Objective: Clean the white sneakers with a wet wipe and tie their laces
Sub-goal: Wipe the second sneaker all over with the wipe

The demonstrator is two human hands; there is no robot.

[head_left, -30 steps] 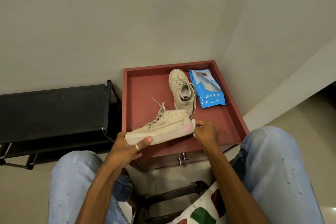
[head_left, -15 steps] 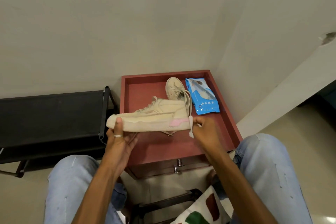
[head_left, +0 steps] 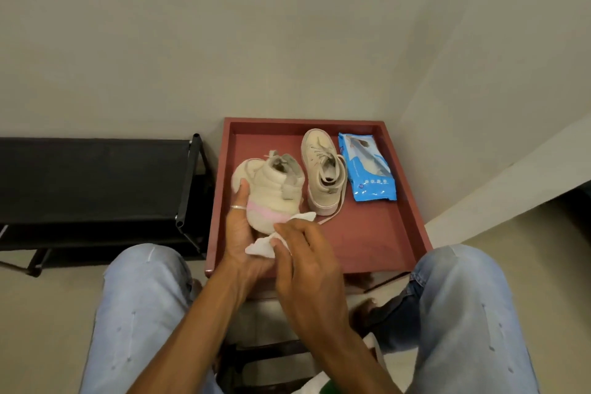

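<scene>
My left hand (head_left: pixel 240 233) grips a cream sneaker (head_left: pixel 271 192) with a pink patch at its heel, held above the front left of the red tray (head_left: pixel 406 201), heel toward me and toe pointing away. My right hand (head_left: pixel 303 253) holds a white wet wipe (head_left: pixel 265 245) against the sneaker's heel. The second cream sneaker (head_left: pixel 323 169) stands on the tray to the right, laces loose, one lace end trailing toward the front. A blue pack of wipes (head_left: pixel 367 169) lies beside it at the tray's back right.
A black shoe rack (head_left: pixel 96 182) stands left of the tray against the wall. My knees in light jeans (head_left: pixel 144 313) flank the tray's front. Walls close the corner behind and to the right of the tray.
My left hand has turned the sneaker from side-on to heel-first toward me. My right hand with the wipe has moved from the side of the heel onto its back.
</scene>
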